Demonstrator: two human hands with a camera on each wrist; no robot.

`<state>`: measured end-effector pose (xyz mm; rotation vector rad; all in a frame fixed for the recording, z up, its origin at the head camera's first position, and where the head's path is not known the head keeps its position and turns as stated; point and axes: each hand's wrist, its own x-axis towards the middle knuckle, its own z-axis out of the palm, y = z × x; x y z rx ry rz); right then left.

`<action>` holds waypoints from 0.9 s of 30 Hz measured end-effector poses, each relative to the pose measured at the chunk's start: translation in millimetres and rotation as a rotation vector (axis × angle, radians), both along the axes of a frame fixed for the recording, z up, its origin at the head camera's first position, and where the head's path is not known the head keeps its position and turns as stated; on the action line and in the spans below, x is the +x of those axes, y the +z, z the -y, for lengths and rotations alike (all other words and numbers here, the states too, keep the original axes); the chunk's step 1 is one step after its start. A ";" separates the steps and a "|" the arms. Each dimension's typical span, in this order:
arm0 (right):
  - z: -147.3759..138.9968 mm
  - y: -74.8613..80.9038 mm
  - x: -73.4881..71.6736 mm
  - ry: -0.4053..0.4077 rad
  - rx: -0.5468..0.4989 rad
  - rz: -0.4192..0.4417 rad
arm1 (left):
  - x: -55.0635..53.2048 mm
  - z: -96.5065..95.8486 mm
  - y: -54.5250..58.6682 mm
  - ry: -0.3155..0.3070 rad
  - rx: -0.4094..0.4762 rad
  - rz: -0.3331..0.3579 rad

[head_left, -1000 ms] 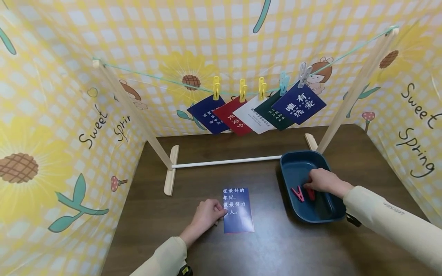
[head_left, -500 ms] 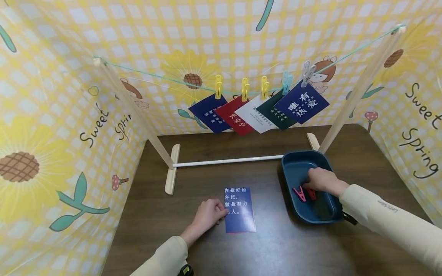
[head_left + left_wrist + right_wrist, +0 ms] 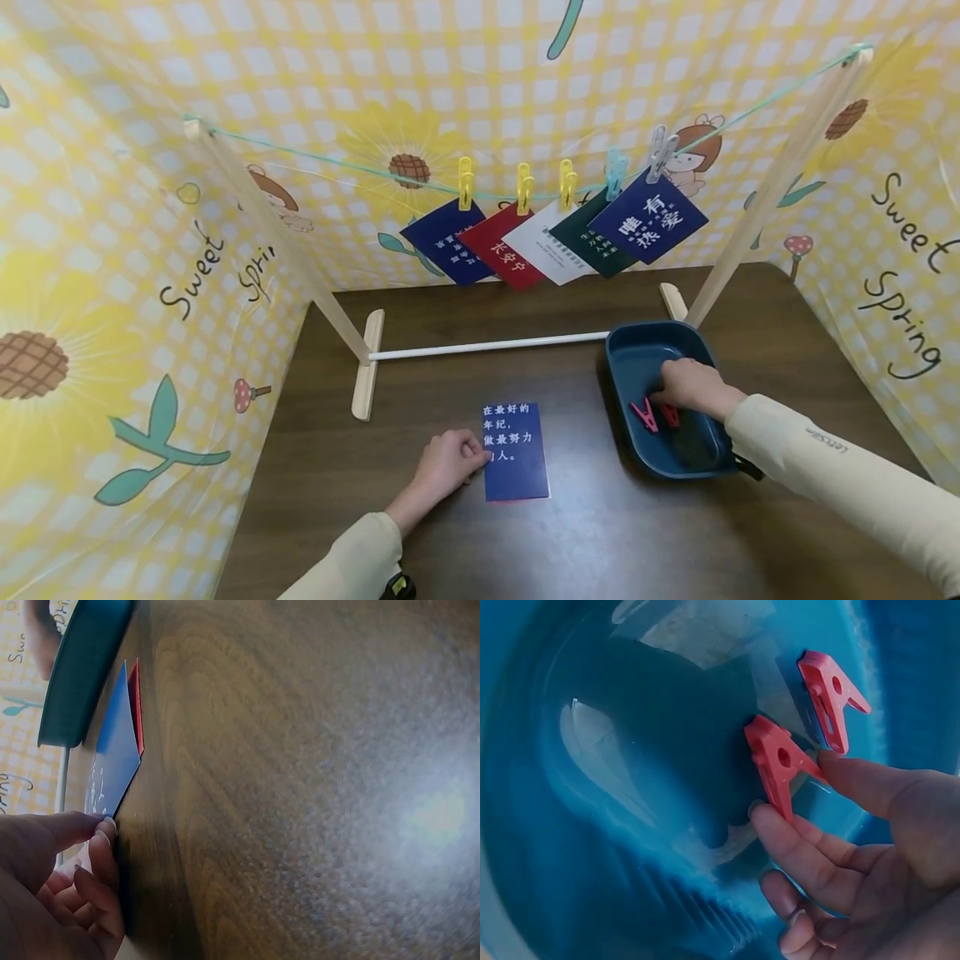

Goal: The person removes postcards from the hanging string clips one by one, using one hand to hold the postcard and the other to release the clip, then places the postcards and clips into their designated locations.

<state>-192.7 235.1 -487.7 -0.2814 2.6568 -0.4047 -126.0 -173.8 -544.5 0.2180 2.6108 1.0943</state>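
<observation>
My left hand (image 3: 448, 460) pinches the left edge of a blue card (image 3: 516, 477) with white writing, low over the table. The left wrist view shows a red card (image 3: 136, 705) just beneath it, its edge standing slightly apart. Inside a dark blue basin (image 3: 628, 421), my right hand (image 3: 692, 387) holds a pink clothespin (image 3: 774, 761) by its two legs, between thumb and forefinger. A second pink clothespin (image 3: 830, 697) lies beside it on the basin floor. The left hand's other fingers are curled under.
Behind the hands stands a wooden frame (image 3: 281, 242) with a white bar (image 3: 487, 347) at its foot. From its green string (image 3: 322, 160) hang several cards, among them a red card (image 3: 501, 250), by yellow, light blue and clear clothespins. Patterned cloth surrounds the table (image 3: 330, 467).
The head view has shifted slightly. Both hands keep nearly the same places, the left on the blue card and the right on the pink clothespin in the basin.
</observation>
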 end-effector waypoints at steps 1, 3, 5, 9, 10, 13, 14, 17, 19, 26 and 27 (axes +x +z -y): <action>-0.5 -0.5 0.2 -0.002 -0.001 -0.003 | -0.5 -0.2 0.0 0.002 -0.001 0.004; -1.3 -1.1 0.6 -0.009 0.000 -0.009 | -1.2 -0.3 -0.5 0.002 -0.001 0.003; -2.1 -1.2 1.3 -0.016 0.000 -0.010 | -1.6 -0.5 -0.8 0.004 -0.003 0.006; -3.0 -2.3 3.1 -0.020 -0.008 -0.009 | -0.7 0.0 -1.8 0.003 -0.002 0.009; -3.1 -2.5 3.7 -0.018 -0.011 -0.009 | -0.2 0.2 -1.8 0.004 0.000 0.013; -2.3 -2.0 5.6 -0.019 -0.013 -0.008 | 0.7 0.8 -1.6 -0.003 0.009 0.007; -2.1 -1.8 5.9 -0.021 -0.013 -0.010 | 0.5 1.0 -1.7 -0.003 0.010 0.007; -2.3 -0.2 7.4 -0.027 -0.004 -0.014 | 0.7 0.6 -2.7 -0.002 0.014 -0.002; -3.0 0.8 8.4 -0.032 0.000 -0.013 | 0.3 0.4 -3.9 -0.002 0.014 -0.007; -6.6 0.4 11.2 -0.034 -0.005 -0.008 | -1.8 0.6 -1.2 -0.005 0.010 -0.015; -7.0 -0.2 11.5 -0.036 -0.008 -0.002 | -1.5 0.5 -1.5 -0.005 0.008 -0.014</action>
